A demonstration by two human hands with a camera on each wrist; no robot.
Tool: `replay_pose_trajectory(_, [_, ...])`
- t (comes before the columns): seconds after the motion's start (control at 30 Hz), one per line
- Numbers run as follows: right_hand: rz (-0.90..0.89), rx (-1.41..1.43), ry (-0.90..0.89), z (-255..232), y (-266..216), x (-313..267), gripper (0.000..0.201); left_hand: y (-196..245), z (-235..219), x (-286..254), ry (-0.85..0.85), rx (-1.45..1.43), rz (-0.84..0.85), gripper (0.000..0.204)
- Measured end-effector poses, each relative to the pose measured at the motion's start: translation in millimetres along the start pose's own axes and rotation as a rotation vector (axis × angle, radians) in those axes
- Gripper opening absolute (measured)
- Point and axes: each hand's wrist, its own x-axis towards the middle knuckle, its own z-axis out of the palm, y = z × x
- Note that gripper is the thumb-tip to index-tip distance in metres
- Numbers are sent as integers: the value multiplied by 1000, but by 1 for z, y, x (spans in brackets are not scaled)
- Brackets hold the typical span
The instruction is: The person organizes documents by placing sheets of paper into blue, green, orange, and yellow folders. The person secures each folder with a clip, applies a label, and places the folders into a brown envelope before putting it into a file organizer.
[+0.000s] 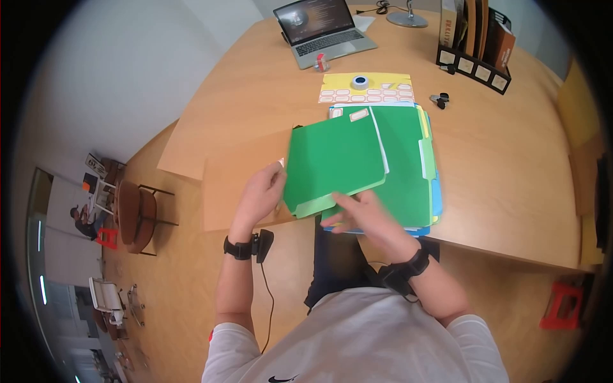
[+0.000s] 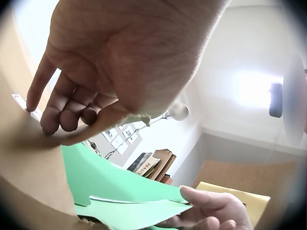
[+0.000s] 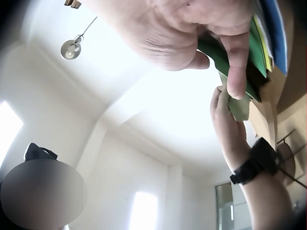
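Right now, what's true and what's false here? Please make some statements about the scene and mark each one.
1. The left hand touches the brown sheet. True.
2. The laptop is closed. False: the laptop stands open.
3. The white roll lies on the laptop. False: the white roll lies on the yellow sheet.
4. The black rack stands right of the laptop in the head view. True.
5. The right hand is at the near edge of the upper green folder. True.
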Motion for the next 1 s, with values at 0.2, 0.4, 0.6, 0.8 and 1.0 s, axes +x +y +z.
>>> replay_pose_trajectory(0.2, [-87, -79, 12, 4, 1, 13, 37, -3, 2, 3, -16, 23, 20, 23])
replay_pose_trajectory(0.4, [-81, -162, 2, 13, 11, 24, 35, -6, 3, 5, -31, 65, 36, 22])
replay_pose_trajectory(0.6, [-56, -32, -13, 10, 10, 30, 32, 20, 1, -13, -51, 135, 137, 13])
replay_pose_trajectory(0.8, [-31, 45, -7, 8, 4, 29, 32, 34, -8, -45, -190, 520, 401, 27])
replay_pose_trajectory(1.0, [25, 119, -24, 5, 5, 34, 28, 33, -5, -57, -108, 701, 442, 30])
